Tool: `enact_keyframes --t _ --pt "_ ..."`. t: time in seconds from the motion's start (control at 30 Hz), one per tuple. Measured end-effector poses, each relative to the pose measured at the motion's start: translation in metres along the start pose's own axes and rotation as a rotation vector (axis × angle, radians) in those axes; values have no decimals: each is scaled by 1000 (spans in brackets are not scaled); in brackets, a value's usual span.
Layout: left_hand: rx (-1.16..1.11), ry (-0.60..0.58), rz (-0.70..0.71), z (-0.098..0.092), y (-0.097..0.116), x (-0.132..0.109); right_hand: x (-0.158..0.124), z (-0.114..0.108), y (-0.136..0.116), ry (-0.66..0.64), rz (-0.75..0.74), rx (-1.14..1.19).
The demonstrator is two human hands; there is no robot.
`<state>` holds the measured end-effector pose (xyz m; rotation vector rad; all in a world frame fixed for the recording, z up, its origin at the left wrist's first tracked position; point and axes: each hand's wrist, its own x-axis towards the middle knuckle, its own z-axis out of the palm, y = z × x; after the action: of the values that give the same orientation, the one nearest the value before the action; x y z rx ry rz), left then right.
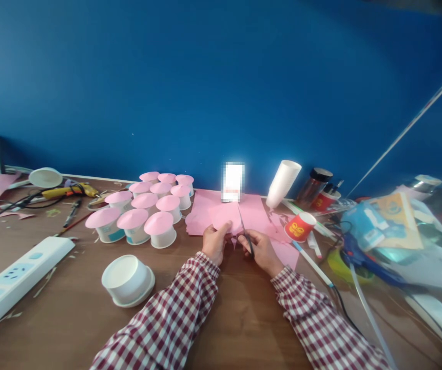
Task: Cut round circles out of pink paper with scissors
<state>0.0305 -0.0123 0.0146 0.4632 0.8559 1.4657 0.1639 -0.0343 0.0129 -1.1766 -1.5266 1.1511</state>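
My left hand [215,242] is closed on a piece of pink paper [224,213], thumb on top. In my right hand [261,249] is a pair of scissors [245,231], the blades pointing away from me at the right side of that piece. Beneath both lies a stack of larger pink sheets [201,208]. To the left stand several upturned paper cups [166,238] in rows, each topped with a shallow pink paper cone [159,222]. Nearer to me, a plain white paper bowl [123,275] sits upside down.
A white power strip [8,282] and a yellow glue gun [69,191] lie at left. Rightward are a leaning stack of white cups [283,182], a red paper cup [300,226], a marker [313,263], a blue glue gun [370,264] and plastic packets [382,223]. A blue wall [190,92] closes the back.
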Motion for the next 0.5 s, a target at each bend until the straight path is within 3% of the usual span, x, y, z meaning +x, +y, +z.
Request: enact_keyframes --t 0.5 --pt "32 -11 14 2 -1 -1 0 1 3 -9 -7 20"
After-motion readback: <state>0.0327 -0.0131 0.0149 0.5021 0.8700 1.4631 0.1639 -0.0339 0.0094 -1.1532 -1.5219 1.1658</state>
